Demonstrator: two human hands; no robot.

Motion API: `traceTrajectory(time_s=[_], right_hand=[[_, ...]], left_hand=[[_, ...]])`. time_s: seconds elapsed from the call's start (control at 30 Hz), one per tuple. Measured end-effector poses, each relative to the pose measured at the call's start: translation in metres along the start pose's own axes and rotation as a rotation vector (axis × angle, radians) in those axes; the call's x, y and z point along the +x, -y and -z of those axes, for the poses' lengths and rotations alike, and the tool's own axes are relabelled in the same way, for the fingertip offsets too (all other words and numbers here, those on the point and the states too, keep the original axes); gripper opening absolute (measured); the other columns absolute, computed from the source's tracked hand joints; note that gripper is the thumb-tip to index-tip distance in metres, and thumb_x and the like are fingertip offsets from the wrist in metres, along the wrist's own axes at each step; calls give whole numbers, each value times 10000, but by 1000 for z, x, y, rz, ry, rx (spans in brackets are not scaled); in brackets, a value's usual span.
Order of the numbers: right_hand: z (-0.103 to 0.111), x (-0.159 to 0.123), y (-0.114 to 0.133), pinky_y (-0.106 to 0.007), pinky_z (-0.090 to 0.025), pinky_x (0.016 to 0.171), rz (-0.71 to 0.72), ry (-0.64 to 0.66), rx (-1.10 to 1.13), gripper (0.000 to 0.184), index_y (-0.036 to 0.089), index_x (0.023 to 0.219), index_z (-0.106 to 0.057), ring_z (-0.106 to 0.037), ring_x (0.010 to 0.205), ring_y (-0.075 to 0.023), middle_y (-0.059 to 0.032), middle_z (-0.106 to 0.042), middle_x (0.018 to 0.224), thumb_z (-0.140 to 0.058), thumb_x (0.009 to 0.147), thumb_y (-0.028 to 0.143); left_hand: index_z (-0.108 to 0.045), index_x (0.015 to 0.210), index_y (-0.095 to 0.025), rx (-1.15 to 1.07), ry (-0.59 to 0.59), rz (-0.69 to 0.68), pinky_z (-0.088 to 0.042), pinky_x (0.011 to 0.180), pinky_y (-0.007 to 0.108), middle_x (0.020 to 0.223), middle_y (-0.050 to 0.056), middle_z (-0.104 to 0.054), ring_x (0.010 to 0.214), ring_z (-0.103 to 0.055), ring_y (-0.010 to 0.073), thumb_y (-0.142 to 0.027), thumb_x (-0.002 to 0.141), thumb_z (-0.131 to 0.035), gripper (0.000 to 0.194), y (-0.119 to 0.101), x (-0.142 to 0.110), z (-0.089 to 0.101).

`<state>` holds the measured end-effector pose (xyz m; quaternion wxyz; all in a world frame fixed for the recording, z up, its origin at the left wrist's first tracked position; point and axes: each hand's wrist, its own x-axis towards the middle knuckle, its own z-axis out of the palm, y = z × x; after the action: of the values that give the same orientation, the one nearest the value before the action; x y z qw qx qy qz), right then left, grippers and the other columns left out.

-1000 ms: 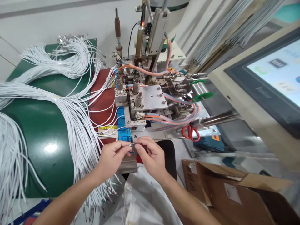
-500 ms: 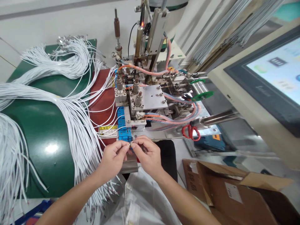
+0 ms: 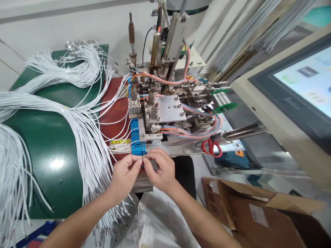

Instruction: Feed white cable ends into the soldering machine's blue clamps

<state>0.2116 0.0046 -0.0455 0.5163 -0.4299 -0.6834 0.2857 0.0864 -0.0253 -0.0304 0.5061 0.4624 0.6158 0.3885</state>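
Note:
My left hand (image 3: 125, 174) is closed, its thumb and forefinger pinching the end of a white cable; most of that cable is hidden by the hand. Facing it, my right hand (image 3: 160, 169) pinches the thin wires (image 3: 142, 156) that stick out of the cable's tip. The fingertips of both hands nearly touch, just below the blue wire clamps (image 3: 138, 146) at the machine's front edge. A large bundle of white cables (image 3: 89, 151) fans out left of my hands, and several single cables run from it into the clamps.
The soldering machine (image 3: 168, 108) with hoses and a wire spool (image 3: 222, 100) stands ahead. Red-handled scissors (image 3: 211, 147) hang at its right. A touchscreen (image 3: 305, 72) juts in at upper right, above an open cardboard box (image 3: 261, 215). A green table (image 3: 51, 175) lies left.
My right hand has moved slightly left, closer to my left hand, and its fingers have shifted on the wires. The left hand keeps its pinch. The view has tilted a little.

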Motion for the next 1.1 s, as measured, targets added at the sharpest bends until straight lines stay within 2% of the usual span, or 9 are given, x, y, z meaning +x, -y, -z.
traceTrajectory(time_s=[0.1,0.23,0.3,0.4,0.5,0.73,0.87,1.0,1.1], right_hand=[[14,9,-2,-281,-456,606,-1,198,22,96,193,681,-569,-547,652,-155,-27,-578,660,-522,759,165],[28,20,0,-236,-408,545,-64,475,24,109,185,656,-568,-511,596,-126,-2,-557,639,-531,748,141],[29,20,3,-237,-398,549,-59,519,17,109,180,652,-572,-511,598,-128,-1,-557,634,-540,749,142],[20,12,7,-247,-406,563,-144,296,40,165,175,627,-566,-516,587,-132,-7,-562,609,-526,788,179],[9,1,8,-245,-417,560,-256,95,101,207,177,607,-570,-527,582,-131,-12,-567,601,-515,806,190],[8,-5,-1,-248,-419,529,-403,103,222,99,170,699,-630,-543,599,-140,-30,-593,674,-561,762,205],[8,-3,-3,-259,-433,541,-452,90,248,102,172,671,-620,-542,589,-141,-26,-583,658,-564,752,197],[6,-6,-4,-257,-424,536,-345,60,168,107,180,659,-601,-531,589,-139,-20,-579,652,-549,749,157],[5,-9,-5,-279,-439,603,-197,13,51,104,179,678,-598,-545,645,-154,-33,-588,676,-539,755,139]], left_hand=[[-650,804,-159,153,63,-11,-455,576,196,696,4,-639,609,-572,113,-286,810,-503,194,-7,0,7],[-672,766,-187,405,194,-127,-412,578,189,682,-10,-647,613,-558,108,-214,797,-496,181,-17,1,18],[-660,728,-182,430,239,-126,-388,538,181,631,-21,-623,574,-536,100,-214,792,-502,174,-19,1,19],[-626,758,-165,298,139,-51,-371,472,171,529,-39,-542,486,-488,87,-275,814,-493,181,-16,0,14],[-611,802,-152,203,7,-28,-406,495,172,540,-36,-542,486,-507,84,-307,826,-488,200,-11,-2,5],[-624,858,-147,123,-8,-17,-452,532,172,678,-3,-630,527,-566,80,-311,819,-512,202,-3,-1,-1],[-623,894,-143,90,-3,10,-471,537,179,728,10,-648,527,-576,80,-300,808,-524,204,-3,-1,-1],[-586,1020,-149,66,6,-1,-482,563,195,709,10,-651,542,-573,88,-253,804,-518,249,-2,1,-3],[-570,987,-166,68,14,-16,-470,566,194,680,0,-641,569,-573,96,-260,813,-510,207,-1,2,-4]])
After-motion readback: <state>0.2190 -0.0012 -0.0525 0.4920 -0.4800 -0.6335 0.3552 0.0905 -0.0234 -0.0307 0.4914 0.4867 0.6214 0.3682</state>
